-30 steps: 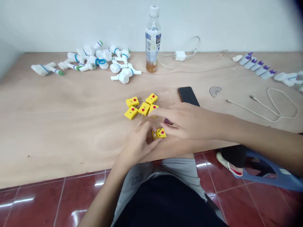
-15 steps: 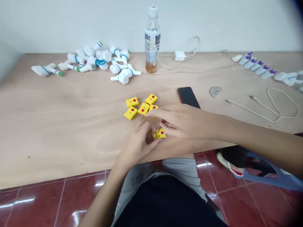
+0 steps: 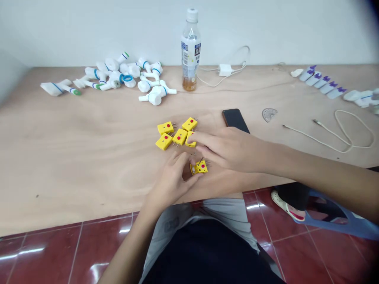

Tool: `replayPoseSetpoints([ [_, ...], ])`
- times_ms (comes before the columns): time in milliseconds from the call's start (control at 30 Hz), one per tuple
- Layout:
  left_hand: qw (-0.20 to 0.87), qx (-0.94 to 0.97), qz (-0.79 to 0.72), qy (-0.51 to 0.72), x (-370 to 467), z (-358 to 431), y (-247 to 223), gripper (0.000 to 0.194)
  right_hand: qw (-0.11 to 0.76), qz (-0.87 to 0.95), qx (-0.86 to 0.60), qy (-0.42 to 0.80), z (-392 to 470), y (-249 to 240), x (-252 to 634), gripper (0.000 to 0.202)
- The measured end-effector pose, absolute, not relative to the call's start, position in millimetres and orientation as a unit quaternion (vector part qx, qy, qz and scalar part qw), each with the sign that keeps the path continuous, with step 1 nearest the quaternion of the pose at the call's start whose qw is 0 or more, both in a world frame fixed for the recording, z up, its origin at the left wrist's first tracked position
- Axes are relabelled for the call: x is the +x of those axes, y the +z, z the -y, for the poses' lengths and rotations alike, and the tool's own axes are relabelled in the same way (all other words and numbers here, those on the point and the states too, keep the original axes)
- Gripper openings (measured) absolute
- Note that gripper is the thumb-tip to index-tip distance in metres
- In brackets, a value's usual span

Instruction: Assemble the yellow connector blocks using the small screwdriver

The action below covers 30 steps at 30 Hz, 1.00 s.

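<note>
My left hand (image 3: 174,176) is closed round the side of a yellow plug (image 3: 202,167) near the table's front edge. That plug has a red dot, metal pins and an opened-looking left end, and a thin dark piece stands against its top. My right hand (image 3: 227,148) hovers just above and behind it, fingers bent together; what they hold, if anything, is hidden. Its fingertips partly cover another yellow plug (image 3: 191,140). Several more plugs with red dots and pins, one a middle plug (image 3: 179,136), lie grouped beyond. Tiny metal bits (image 3: 193,154) lie between my hands.
A black phone (image 3: 236,120) lies behind my right hand. Farther back stand a drink bottle (image 3: 190,59) and a white charger (image 3: 225,70). White plastic parts (image 3: 118,75) are piled back left. At right are a protractor (image 3: 269,114), a white cable (image 3: 340,146) and purple-topped pieces (image 3: 322,83).
My right hand has shifted slightly up and away from the held plug. A small red thing between its fingers is no longer visible. My left hand stays in place.
</note>
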State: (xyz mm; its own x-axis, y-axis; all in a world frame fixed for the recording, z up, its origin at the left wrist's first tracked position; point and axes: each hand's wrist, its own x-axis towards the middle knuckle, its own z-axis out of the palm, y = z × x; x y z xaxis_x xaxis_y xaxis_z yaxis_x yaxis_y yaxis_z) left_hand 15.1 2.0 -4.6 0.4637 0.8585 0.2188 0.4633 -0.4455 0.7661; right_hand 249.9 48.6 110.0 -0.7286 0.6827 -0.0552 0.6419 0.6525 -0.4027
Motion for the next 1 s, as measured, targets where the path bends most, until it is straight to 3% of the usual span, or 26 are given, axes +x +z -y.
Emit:
replayPoseSetpoints([
  [100, 0.326, 0.793, -0.410, 0.312, 15, -2, -5, 0.021, 0.097, 0.892, -0.355, 0.264, -48, 111, 252, 0.046],
  [200, 0.327, 0.794, -0.407, 0.311, 14, -3, -6, 0.021, 0.076, 0.894, -0.357, 0.259, -48, 112, 254, 0.023],
  [300, 0.325, 0.795, -0.409, 0.308, 14, -3, -6, 0.022, 0.067, 0.892, -0.363, 0.261, -48, 111, 255, 0.025],
  [533, 0.333, 0.794, -0.405, 0.307, 15, -2, -4, 0.021, 0.109, 0.866, -0.361, 0.328, -46, 107, 259, 0.047],
  [667, 0.336, 0.795, -0.394, 0.317, 16, -1, -1, 0.030, 0.208, 0.842, -0.385, 0.316, -44, 109, 271, 0.014],
  [733, 0.335, 0.788, -0.396, 0.330, 16, -1, 0, 0.032, 0.248, 0.834, -0.398, 0.292, -38, 106, 280, 0.024],
  [833, 0.344, 0.760, -0.427, 0.348, 16, -2, 2, 0.033, 0.273, 0.827, -0.401, 0.284, -23, 89, 289, 0.016],
  [1000, 0.434, 0.685, -0.440, 0.386, 17, -4, 2, 0.025, 0.243, 0.811, -0.437, 0.304, -3, 44, 279, 0.051],
])
